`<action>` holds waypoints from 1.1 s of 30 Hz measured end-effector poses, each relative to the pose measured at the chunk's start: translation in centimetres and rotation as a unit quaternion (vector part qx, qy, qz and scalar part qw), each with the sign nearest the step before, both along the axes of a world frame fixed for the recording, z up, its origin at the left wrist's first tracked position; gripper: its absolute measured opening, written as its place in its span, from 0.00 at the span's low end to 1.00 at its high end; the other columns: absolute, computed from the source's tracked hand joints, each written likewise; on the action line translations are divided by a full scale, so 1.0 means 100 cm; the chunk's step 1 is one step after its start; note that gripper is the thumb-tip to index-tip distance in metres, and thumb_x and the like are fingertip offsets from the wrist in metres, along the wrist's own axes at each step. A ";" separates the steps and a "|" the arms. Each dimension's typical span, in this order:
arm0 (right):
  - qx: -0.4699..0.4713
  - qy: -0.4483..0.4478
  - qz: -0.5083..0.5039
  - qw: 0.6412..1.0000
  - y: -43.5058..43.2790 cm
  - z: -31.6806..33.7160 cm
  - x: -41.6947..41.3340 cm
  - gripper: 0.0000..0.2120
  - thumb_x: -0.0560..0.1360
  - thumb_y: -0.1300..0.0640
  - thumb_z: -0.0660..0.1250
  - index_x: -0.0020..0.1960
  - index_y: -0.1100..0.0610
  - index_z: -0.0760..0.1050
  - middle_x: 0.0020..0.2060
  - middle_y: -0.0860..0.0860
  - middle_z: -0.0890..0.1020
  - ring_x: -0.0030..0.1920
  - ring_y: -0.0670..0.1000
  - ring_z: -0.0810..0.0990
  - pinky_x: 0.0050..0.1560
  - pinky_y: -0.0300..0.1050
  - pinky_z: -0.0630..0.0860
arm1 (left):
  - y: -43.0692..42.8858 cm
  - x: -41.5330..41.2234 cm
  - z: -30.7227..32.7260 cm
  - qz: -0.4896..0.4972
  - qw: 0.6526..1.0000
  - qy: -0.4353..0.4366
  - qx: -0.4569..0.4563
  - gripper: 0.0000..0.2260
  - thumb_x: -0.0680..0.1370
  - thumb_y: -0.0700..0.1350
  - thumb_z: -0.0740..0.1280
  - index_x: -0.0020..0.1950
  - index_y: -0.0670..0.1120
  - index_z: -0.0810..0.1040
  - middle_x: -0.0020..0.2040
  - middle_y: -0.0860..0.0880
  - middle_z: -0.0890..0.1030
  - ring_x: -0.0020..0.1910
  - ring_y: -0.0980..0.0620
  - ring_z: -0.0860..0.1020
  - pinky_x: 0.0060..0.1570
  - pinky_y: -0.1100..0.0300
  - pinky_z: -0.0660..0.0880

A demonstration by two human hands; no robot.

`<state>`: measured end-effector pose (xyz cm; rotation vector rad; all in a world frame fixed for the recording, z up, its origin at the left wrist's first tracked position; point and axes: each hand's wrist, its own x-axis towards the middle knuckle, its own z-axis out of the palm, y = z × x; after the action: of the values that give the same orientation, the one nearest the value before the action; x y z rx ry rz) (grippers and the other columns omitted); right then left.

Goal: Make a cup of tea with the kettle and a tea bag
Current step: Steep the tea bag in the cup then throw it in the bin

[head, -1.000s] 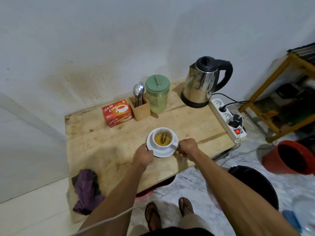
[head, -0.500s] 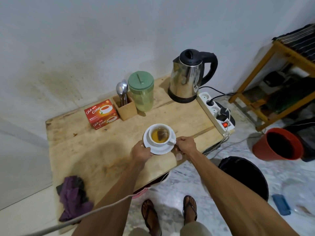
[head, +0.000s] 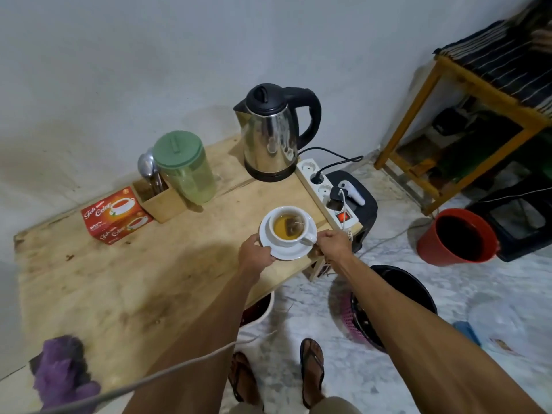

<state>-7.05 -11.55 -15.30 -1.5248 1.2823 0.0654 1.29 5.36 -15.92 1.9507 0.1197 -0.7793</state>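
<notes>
A white cup [head: 299,236] of amber tea with a tea bag [head: 291,226] floating in it stands on a white saucer [head: 294,253], held above the right end of the wooden table [head: 119,279]. My left hand [head: 254,256] grips the saucer's left rim. My right hand [head: 333,245] grips its right rim, beside the cup's handle. The steel kettle [head: 271,135] with a black lid and handle stands on its base at the table's back right corner. A red tea-bag box [head: 115,215] lies at the back left.
A wooden holder [head: 161,201] with spoons and a green-lidded plastic jug [head: 186,168] stand behind the cup. A white power strip [head: 324,189] runs along the table's right edge. A purple cloth [head: 61,375] lies at the front left. On the floor are a red bucket [head: 458,237], a black bin [head: 391,300] and a yellow rack [head: 478,115].
The cup and saucer, held in both hands, have shifted right toward the table's right edge and the power strip. The camera view has swung right.
</notes>
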 end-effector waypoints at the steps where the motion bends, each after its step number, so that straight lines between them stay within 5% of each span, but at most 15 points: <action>1: -0.001 -0.001 -0.006 1.000 -0.005 0.000 -0.002 0.11 0.76 0.68 0.64 0.38 0.60 0.81 0.28 0.56 0.80 0.25 0.50 0.76 0.23 0.39 0.70 | -0.006 0.000 -0.002 -0.001 1.000 0.000 0.002 0.18 0.71 0.33 0.70 0.60 0.40 0.77 0.48 0.46 0.78 0.41 0.48 0.76 0.30 0.68 0.73; 6: 0.004 0.004 -0.002 1.000 -0.021 -0.004 -0.003 0.12 0.74 0.67 0.63 0.36 0.57 0.80 0.27 0.56 0.80 0.25 0.50 0.75 0.21 0.37 0.68 | -0.026 0.006 -0.012 0.032 0.999 0.038 -0.001 0.24 0.61 0.42 0.69 0.57 0.45 0.77 0.51 0.38 0.83 0.48 0.39 0.83 0.47 0.45 0.81; 10: 0.003 0.027 0.013 1.000 -0.024 -0.004 0.000 0.13 0.73 0.67 0.61 0.32 0.59 0.77 0.29 0.58 0.80 0.30 0.54 0.77 0.26 0.41 0.69 | -0.030 0.006 -0.011 0.043 0.998 0.053 -0.014 0.23 0.60 0.43 0.66 0.55 0.46 0.76 0.51 0.36 0.82 0.44 0.41 0.81 0.45 0.51 0.79; 14: -0.016 0.062 0.045 0.997 -0.023 0.011 0.002 0.09 0.72 0.62 0.62 0.43 0.65 0.79 0.37 0.59 0.80 0.36 0.58 0.77 0.32 0.45 0.71 | -0.028 0.005 -0.014 0.024 0.999 0.038 0.001 0.25 0.62 0.45 0.67 0.60 0.46 0.76 0.52 0.37 0.82 0.48 0.40 0.83 0.51 0.42 0.81; 17: -0.051 0.058 0.060 0.995 -0.027 0.030 0.003 0.12 0.70 0.56 0.63 0.45 0.63 0.79 0.41 0.57 0.83 0.41 0.57 0.82 0.38 0.45 0.75 | -0.026 0.002 -0.009 0.026 0.999 0.042 -0.009 0.20 0.71 0.38 0.66 0.63 0.44 0.74 0.51 0.35 0.82 0.42 0.41 0.81 0.48 0.44 0.81; 22: -0.031 0.033 0.114 0.992 -0.035 0.071 0.013 0.05 0.72 0.60 0.69 0.40 0.60 0.77 0.29 0.52 0.71 0.27 0.49 0.66 0.27 0.40 0.63 | -0.021 -0.003 -0.007 0.009 0.999 0.038 -0.012 0.18 0.74 0.36 0.64 0.63 0.47 0.73 0.46 0.36 0.83 0.34 0.45 0.80 0.41 0.50 0.81; 24: -0.006 0.028 0.141 0.990 -0.036 0.081 0.017 0.10 0.73 0.63 0.71 0.37 0.58 0.72 0.29 0.52 0.67 0.23 0.47 0.61 0.23 0.38 0.59 | -0.021 -0.004 -0.007 0.006 0.999 0.037 -0.011 0.16 0.75 0.36 0.64 0.61 0.48 0.72 0.46 0.36 0.82 0.32 0.46 0.80 0.35 0.55 0.79; 33: -0.067 0.082 0.227 0.968 -0.026 0.099 0.032 0.13 0.72 0.64 0.72 0.36 0.58 0.69 0.30 0.53 0.70 0.25 0.49 0.65 0.25 0.41 0.63 | -0.023 0.002 -0.020 0.011 0.999 0.045 0.006 0.18 0.71 0.39 0.69 0.60 0.49 0.74 0.45 0.39 0.84 0.33 0.44 0.83 0.41 0.50 0.83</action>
<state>-3.83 -14.11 -5.35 -1.9415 1.0553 0.4159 1.50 3.02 -17.87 1.9232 0.2007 -0.8532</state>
